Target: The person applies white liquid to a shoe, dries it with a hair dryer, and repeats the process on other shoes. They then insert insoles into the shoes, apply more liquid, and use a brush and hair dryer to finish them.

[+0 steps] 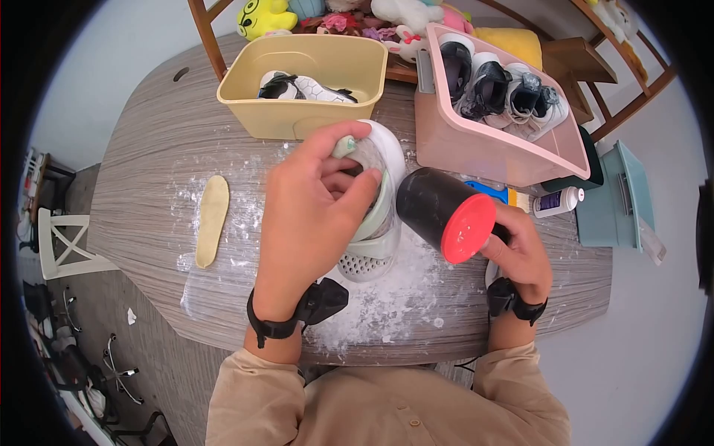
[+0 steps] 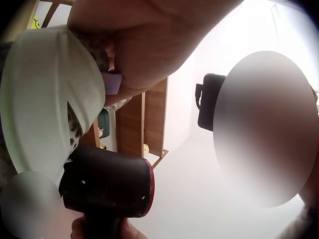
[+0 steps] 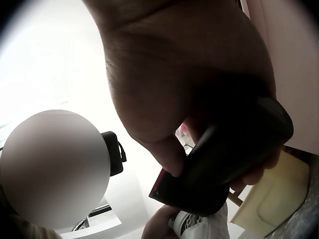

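Observation:
My left hand (image 1: 309, 215) grips a white and pale green shoe (image 1: 383, 241) by its opening, holding it up over the powdered tabletop. In the left wrist view the shoe (image 2: 55, 94) fills the left side. My right hand (image 1: 520, 249) holds a black hair dryer with a red end (image 1: 468, 229) by its handle, its front right beside the shoe. The right wrist view shows the right hand (image 3: 184, 64) wrapped round the dryer (image 3: 234, 144). A cream insole (image 1: 213, 221) lies left of the left hand.
A yellow bin (image 1: 282, 123) with shoes stands behind the left hand, a pink bin (image 1: 476, 152) with several shoes behind the right. A blue-handled brush (image 1: 497, 193) and a white bottle (image 1: 558, 202) lie at right. White powder is scattered over the table (image 1: 141, 178).

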`<state>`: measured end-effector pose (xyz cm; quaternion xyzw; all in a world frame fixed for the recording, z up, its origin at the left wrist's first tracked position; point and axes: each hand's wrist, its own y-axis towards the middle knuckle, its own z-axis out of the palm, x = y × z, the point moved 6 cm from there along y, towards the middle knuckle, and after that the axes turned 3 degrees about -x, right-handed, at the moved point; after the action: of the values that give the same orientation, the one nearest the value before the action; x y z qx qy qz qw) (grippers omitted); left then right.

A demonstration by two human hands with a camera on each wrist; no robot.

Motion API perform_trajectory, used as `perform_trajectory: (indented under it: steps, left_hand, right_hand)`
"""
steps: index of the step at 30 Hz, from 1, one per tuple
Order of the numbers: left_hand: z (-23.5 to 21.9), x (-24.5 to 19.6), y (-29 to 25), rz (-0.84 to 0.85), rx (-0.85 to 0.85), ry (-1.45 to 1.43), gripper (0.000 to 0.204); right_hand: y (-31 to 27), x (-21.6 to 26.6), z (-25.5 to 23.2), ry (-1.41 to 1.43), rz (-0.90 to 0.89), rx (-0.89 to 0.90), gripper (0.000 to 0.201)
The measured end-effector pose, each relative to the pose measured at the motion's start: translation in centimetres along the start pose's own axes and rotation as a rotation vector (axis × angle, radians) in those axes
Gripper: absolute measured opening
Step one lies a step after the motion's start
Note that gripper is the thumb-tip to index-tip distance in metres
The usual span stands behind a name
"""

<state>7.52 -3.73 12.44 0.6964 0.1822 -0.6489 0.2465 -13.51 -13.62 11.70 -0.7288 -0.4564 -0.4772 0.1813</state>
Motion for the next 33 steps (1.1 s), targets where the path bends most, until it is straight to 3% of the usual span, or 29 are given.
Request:
perform_trajectory:
  steps: [6, 15, 21, 33]
  left_hand:
    - [1.0, 0.2, -0.3, 0.08, 0.061, 0.069, 0.038]
    - [1.7, 0.4, -0.3, 0.016, 0.106, 0.094, 0.038]
    - [2.0, 1.1, -0.5, 0.035, 0.117, 0.049, 0.039]
    - [2.0, 0.4, -0.7, 0.045, 0.145, 0.02, 0.041]
  right_hand:
    - [-0.5, -0.5, -0.3, 0.133, 0.143, -0.071, 0.039]
    - [-0.1, -0.5, -0.1, 0.155, 0.079, -0.197, 0.04]
    - [-0.4, -1.3, -0.1, 0.319, 0.162, -0.184, 0.035]
    - [-0.3, -1.8, -0.4, 0.241, 0.095, -0.144, 0.032]
